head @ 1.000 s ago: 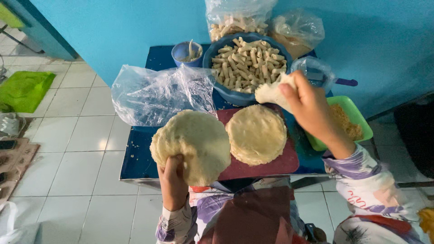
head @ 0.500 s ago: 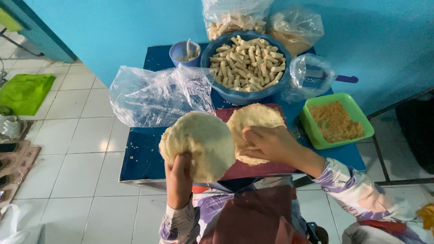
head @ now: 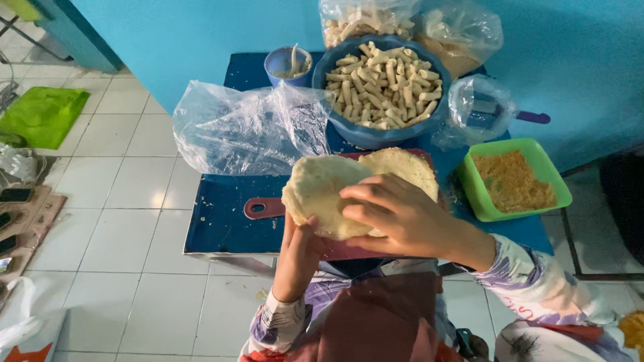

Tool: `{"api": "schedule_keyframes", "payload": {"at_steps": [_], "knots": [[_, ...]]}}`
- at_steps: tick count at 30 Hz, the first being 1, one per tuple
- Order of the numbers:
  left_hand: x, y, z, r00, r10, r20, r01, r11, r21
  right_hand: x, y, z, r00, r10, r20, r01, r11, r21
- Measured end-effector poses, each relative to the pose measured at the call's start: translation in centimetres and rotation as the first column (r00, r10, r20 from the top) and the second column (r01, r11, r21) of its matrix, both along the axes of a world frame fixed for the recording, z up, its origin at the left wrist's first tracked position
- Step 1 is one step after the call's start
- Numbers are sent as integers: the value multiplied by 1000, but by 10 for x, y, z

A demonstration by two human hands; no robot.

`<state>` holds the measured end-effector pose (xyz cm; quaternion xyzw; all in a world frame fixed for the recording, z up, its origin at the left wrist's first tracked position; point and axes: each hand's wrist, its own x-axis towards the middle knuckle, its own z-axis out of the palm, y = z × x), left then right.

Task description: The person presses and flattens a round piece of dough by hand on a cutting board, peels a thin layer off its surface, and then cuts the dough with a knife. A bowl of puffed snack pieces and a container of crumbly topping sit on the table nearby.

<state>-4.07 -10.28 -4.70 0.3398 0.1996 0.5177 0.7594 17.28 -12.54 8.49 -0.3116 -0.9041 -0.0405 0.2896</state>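
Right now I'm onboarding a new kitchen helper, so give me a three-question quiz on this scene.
1. True or false: the right hand lies on the flat dough round that the left hand holds up.
2. What fills the blue bowl? A) rolled sticks B) crumbs C) water
3. What colour is the tray holding the crumbs?

Key: 1 true; 2 A; 3 green.

The blue tabletop (head: 221, 224) carries a red cutting board (head: 265, 208), a crumpled clear plastic bag (head: 248, 131), a blue bowl of pale rolled sticks (head: 382, 84), a small blue cup (head: 287, 66), a green tray of crumbs (head: 513, 179), and further filled plastic bags (head: 463, 33) along the rear edge.
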Motion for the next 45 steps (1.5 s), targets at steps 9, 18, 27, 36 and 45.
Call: {"api": "schedule_keyframes", "payload": {"at_steps": [9,18,27,36,45], "knots": [[13,4,-6,999,41,6,-41,999,8,11,8,-5,982,-5,-186,-40,971,-237],[14,0,13,999,47,-19,-46,998,31,8,9,-4,994,-24,-109,-1,975,-223],[18,1,17,972,155,-176,-128,979,157,11,15,0,984,-40,-172,-41,896,-442],[22,3,8,970,172,-173,-130,965,229,8,16,-2,965,-83,-250,-36,899,-436],[26,2,-4,979,144,-147,-133,988,81,8,33,-18,843,-409,-349,194,837,-512]]}}
